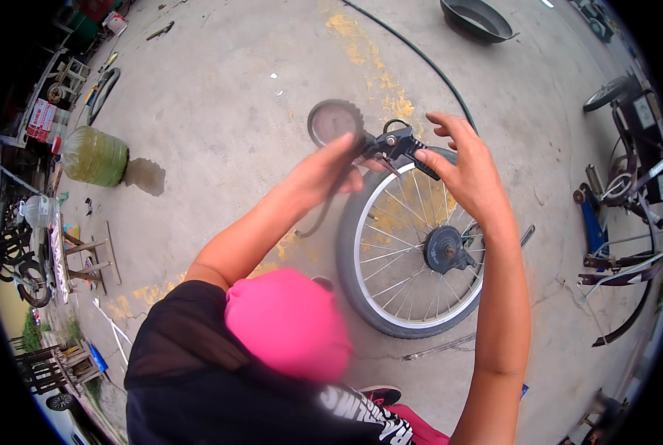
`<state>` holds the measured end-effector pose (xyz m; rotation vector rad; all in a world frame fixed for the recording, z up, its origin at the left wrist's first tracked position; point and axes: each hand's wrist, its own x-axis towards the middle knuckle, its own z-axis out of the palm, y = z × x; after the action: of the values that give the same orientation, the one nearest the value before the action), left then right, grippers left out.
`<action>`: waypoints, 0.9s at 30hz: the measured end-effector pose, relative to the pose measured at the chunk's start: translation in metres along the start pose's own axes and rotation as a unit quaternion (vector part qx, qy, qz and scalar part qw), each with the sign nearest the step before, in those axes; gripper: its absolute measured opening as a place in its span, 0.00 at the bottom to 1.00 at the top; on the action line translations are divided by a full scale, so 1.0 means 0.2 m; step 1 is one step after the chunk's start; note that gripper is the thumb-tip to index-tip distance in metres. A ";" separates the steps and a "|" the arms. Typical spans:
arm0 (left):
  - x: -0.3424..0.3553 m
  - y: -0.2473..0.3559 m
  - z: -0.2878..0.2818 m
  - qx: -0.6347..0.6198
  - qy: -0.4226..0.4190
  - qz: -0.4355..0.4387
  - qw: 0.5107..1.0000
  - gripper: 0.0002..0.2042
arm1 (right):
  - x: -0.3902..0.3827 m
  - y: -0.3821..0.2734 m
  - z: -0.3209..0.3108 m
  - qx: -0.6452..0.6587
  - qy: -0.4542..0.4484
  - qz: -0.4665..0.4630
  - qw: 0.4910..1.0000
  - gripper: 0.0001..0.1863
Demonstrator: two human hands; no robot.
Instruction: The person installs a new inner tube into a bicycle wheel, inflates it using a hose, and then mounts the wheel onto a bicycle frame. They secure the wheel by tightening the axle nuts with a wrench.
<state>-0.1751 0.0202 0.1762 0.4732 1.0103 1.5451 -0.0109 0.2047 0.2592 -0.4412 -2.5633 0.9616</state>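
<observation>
Gripping round gauge (335, 123) near spoked wheel (444, 250)

Closing left hand (322, 173) on round gauge. Holding right hand (465, 167) open, fingers curved, thumb seemingly against black lever handle (403, 142). Seeing spoked wheel beneath, nearer right hand.

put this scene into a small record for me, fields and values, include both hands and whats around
left grip: bare hand holding a round dial gauge
gauge reading: blurred, cannot tell
right grip: thumb at the black lever handle joined to the gauge, fingers spread
below hands: spoked wheel with black tyre, hub facing the camera
ground: concrete with worn yellow paint
far side: dark hose, black basin
left side: jug of greenish liquid
</observation>
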 end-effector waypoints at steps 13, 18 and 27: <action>-0.76 0.15 -1.37 -0.307 0.286 0.211 0.883 0.31 | -1.52 1.02 -0.07 0.075 0.168 0.460 0.868 0.18; -0.93 -0.09 -1.74 -0.312 0.402 0.201 0.837 0.38 | -1.80 1.18 0.04 0.163 0.198 0.556 0.790 0.22; -0.72 -0.12 -2.20 -0.229 0.559 0.115 0.789 0.22 | -1.85 1.07 0.12 0.268 0.157 0.611 0.728 0.27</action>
<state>-0.4635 -0.2642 -0.0490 -0.8248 1.3789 2.2532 0.3387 0.1937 0.0142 -1.9813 -1.3095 1.7016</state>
